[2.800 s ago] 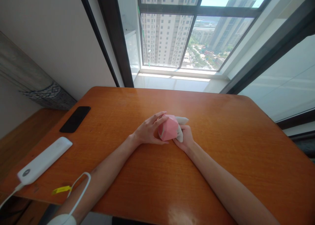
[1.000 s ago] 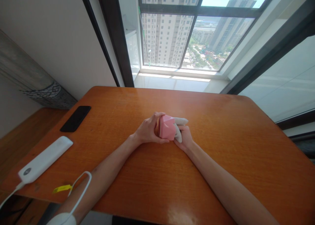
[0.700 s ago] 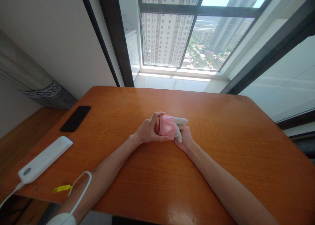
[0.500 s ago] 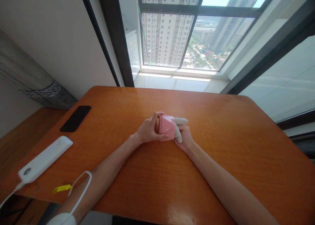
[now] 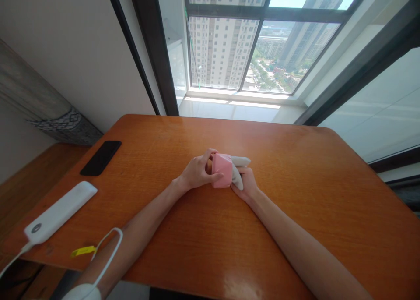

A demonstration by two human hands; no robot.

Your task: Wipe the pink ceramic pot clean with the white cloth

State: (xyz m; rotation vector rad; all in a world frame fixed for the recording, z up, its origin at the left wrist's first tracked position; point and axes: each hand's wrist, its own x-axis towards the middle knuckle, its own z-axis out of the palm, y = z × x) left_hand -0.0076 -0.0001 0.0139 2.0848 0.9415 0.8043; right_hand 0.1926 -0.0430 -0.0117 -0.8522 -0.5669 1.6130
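Note:
A small pink, faceted, box-like object (image 5: pixel 222 170) is held up over the middle of the wooden table. My left hand (image 5: pixel 198 172) grips it from the left, with the thumb across its near face and the fingers over its top and far side. On its right side a pale grey-white cloth (image 5: pixel 237 174) presses against it. My right hand (image 5: pixel 246 183) is closed on that cloth, and some of its fingers are hidden behind the cloth and the pink object. One end of the cloth sticks out to the right above my right hand.
A black phone (image 5: pixel 101 158) lies at the table's left side. Nearer stands a white power strip-like case (image 5: pixel 61 212) with a cable. A white cord with a yellow tag (image 5: pixel 83 251) loops by my left forearm. The wooden table (image 5: pixel 295 168) reaches toward the window (image 5: pixel 226 50).
The pink object has turned slightly between my hands, showing a flatter face. My left thumb has shifted a little up its near face. My right hand and the cloth are almost unmoved.

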